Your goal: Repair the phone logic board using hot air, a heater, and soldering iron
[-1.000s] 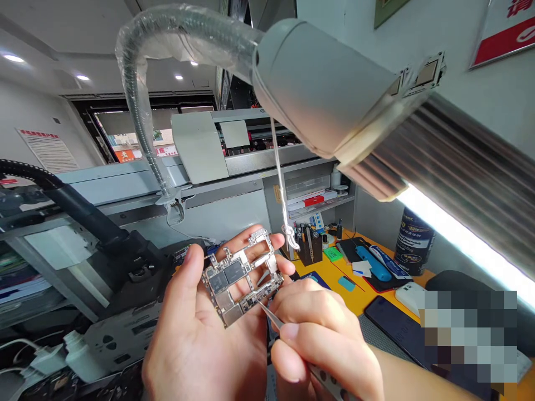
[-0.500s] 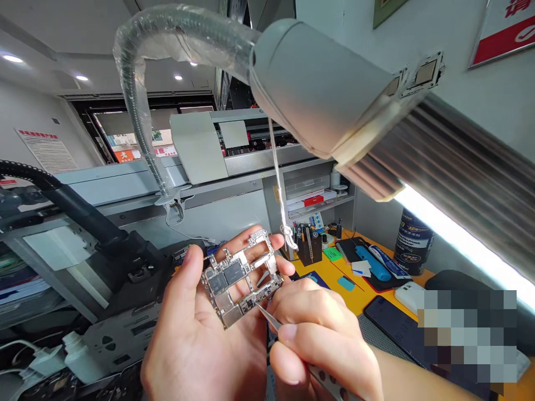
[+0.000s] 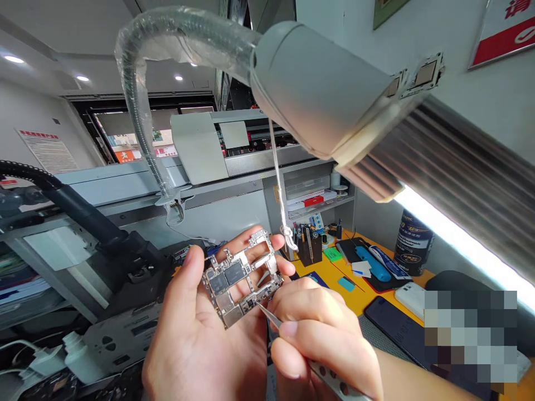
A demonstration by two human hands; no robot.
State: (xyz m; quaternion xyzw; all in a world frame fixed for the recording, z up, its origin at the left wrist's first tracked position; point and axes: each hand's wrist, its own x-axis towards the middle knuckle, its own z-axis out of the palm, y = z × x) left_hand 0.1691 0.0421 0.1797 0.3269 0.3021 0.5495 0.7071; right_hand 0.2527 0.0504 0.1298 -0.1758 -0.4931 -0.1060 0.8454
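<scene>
A phone circuit board [image 3: 234, 275] with dark chips, silver shields and open cut-outs lies tilted across the palm and fingers of my left hand [image 3: 200, 340]. My left thumb stands at the board's left edge, and the fingertips show behind its right side. Pinched in my right hand [image 3: 321, 331] are metal tweezers [image 3: 271, 318], with holes along the handle. Their pointed tip is at the board's lower right edge, by the small parts there; I cannot tell whether it touches. The curled right fingers hide the middle of the tweezers.
A large lamp [image 3: 317, 83] on a flexible neck hangs overhead, with a cord [image 3: 279, 184] dangling behind the board. On the orange desk to the right lie a dark phone [image 3: 395, 328], a blue tool [image 3: 373, 264] and a black can [image 3: 413, 242]. White bottle [image 3: 79, 356] at lower left.
The tweezers' tip has shifted very slightly to the right along the board's lower edge. Both hands and the board stay almost in place.
</scene>
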